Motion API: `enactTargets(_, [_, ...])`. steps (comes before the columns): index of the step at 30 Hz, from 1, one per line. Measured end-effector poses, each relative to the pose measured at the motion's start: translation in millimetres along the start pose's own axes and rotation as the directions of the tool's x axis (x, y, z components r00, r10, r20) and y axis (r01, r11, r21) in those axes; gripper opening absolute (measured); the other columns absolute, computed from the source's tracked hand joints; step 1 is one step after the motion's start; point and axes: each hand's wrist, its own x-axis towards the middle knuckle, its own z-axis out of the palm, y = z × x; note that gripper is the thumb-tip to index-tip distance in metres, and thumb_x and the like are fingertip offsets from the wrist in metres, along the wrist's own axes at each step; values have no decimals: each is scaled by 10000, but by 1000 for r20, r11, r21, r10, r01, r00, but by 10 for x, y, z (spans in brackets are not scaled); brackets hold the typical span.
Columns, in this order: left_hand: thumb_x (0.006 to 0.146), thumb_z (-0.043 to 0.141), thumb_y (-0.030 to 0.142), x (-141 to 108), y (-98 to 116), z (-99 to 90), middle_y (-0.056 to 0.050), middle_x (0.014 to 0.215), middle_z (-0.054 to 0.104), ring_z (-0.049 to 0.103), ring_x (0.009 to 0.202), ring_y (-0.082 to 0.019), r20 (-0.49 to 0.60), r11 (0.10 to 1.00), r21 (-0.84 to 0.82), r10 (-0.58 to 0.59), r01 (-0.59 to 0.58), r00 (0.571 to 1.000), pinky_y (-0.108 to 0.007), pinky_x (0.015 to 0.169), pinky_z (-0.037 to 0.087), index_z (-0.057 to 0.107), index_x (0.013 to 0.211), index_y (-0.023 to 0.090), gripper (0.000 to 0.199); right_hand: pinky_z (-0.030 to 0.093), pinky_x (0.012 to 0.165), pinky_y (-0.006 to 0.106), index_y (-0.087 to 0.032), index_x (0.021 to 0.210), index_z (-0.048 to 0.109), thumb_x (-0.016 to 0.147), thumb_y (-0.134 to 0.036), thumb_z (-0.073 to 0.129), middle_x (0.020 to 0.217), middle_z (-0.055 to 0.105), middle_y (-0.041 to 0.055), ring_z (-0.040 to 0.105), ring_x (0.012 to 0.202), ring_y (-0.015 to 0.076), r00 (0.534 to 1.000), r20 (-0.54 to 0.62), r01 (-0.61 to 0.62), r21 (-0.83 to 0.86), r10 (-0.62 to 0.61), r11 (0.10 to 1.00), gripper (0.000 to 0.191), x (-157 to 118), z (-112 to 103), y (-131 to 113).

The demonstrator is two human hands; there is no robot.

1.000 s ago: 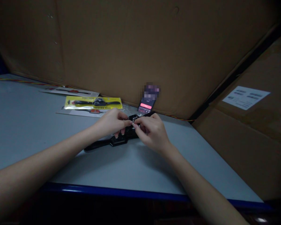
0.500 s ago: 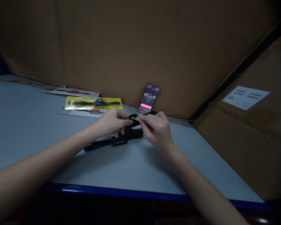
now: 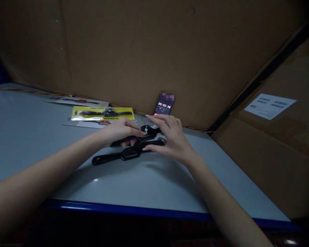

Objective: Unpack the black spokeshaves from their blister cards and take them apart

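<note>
My left hand [image 3: 121, 132] is closed around one black spokeshave [image 3: 149, 137], gripping it from the left near its middle. A small shiny part shows by the thumb, though its detail is too blurred to make out. Just in front of it, a second black spokeshave [image 3: 130, 153] lies across the table, its holed handle end pointing left. My right hand [image 3: 173, 139] is open, thumb and fingers spread apart, over the right ends of both tools. Its thumb is close to the second spokeshave's right handle; whether they touch I cannot tell.
Behind the left hand lies a yellow packaged spokeshave [image 3: 103, 113] among white printed cards [image 3: 74, 101]. A phone [image 3: 164, 104] with a running timer leans against the cardboard wall [image 3: 123, 55]. A twisted cable [image 3: 28, 90] follows the back edge; a blue rim [image 3: 128, 208] edges the table front.
My right hand has gone from a pinch at the held spokeshave's middle to spread fingers, slightly nearer me. My left hand has shifted a little left, still holding the spokeshave.
</note>
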Motion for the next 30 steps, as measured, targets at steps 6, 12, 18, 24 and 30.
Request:
enactTargets(6, [758, 607, 342, -9, 9, -20, 9, 480, 539, 420, 358, -66, 103, 999, 12, -31, 30, 994, -189, 346, 293, 615, 622, 133, 250, 405, 764, 336, -193, 1250, 471, 798, -405, 592, 1055, 671, 67, 618, 896, 200, 992, 122, -22, 7, 21, 1000, 514, -60, 96, 85])
enactTargets(12, [746, 626, 353, -10, 18, -18, 17, 475, 544, 422, 351, -59, 122, 997, 47, -62, 57, 991, -182, 344, 309, 635, 641, 141, 236, 409, 711, 320, -179, 1154, 519, 768, -392, 620, 967, 689, 63, 628, 822, 190, 991, 125, -43, 7, 42, 999, 453, -52, 91, 26])
enactTargets(18, [738, 632, 365, 6, -15, -18, 13, 471, 533, 426, 358, -60, 128, 998, 37, -63, 59, 990, -178, 344, 313, 648, 657, 133, 246, 426, 724, 333, -179, 1146, 512, 764, -381, 629, 954, 679, 66, 616, 840, 197, 988, 143, -68, 49, 60, 997, 447, -64, 84, 17])
enactTargets(24, [732, 629, 350, 2, -25, -10, 4, 461, 533, 413, 351, -62, 72, 997, 25, -73, 71, 995, -191, 353, 303, 619, 599, 129, 258, 437, 825, 350, -233, 1217, 489, 801, -386, 597, 1090, 617, 68, 569, 970, 193, 996, 86, -29, 206, 11, 978, 456, -16, 18, 41])
enactTargets(30, [708, 643, 330, -6, -29, -1, -1, 477, 550, 422, 364, -65, 124, 991, 42, -135, 130, 983, -198, 378, 310, 624, 614, 126, 225, 431, 805, 345, -216, 1004, 622, 860, -327, 527, 954, 634, 55, 551, 922, 187, 991, 45, 117, 113, -122, 987, 206, -12, 57, 97])
